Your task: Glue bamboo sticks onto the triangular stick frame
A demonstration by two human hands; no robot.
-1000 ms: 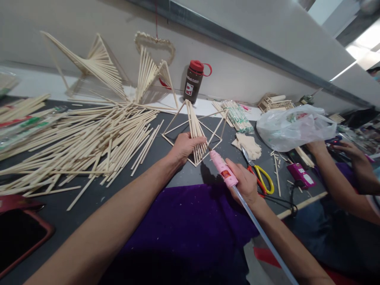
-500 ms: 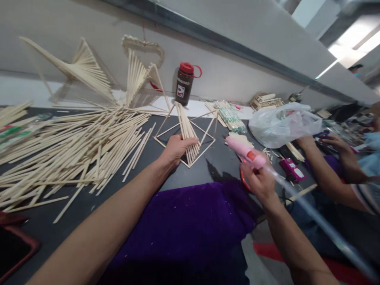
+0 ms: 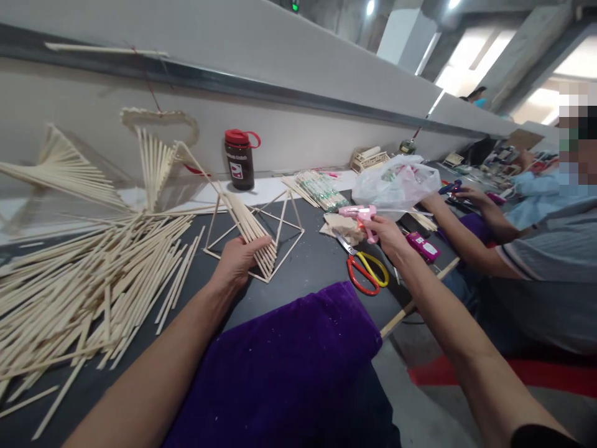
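My left hand (image 3: pixel 240 255) is closed on the fanned row of thin wooden sticks (image 3: pixel 249 225), thumb on top. These sticks lie against an open stick frame (image 3: pixel 289 255) on the dark table. My right hand (image 3: pixel 379 229) grips the handle of a pink glue gun (image 3: pixel 359 213), whose nozzle points left. The gun is over some crumpled tan sheets (image 3: pixel 342 227). Just below it lie scissors (image 3: pixel 368 270) with one red and one yellow handle.
Loose sticks (image 3: pixel 116 274) cover the left of the table (image 3: pixel 298 277). Behind stand a dark bottle (image 3: pixel 239 163) and finished stick shapes (image 3: pixel 84 174). A plastic bag (image 3: pixel 394 183) and a co-worker's arm (image 3: pixel 466 242) are at the right. Purple cloth (image 3: pixel 298 354) is in front.
The view has swung right. My right hand has moved the glue gun away from my body, over the tan sheets, and the scissors are now uncovered. My left hand still holds the fanned sticks.
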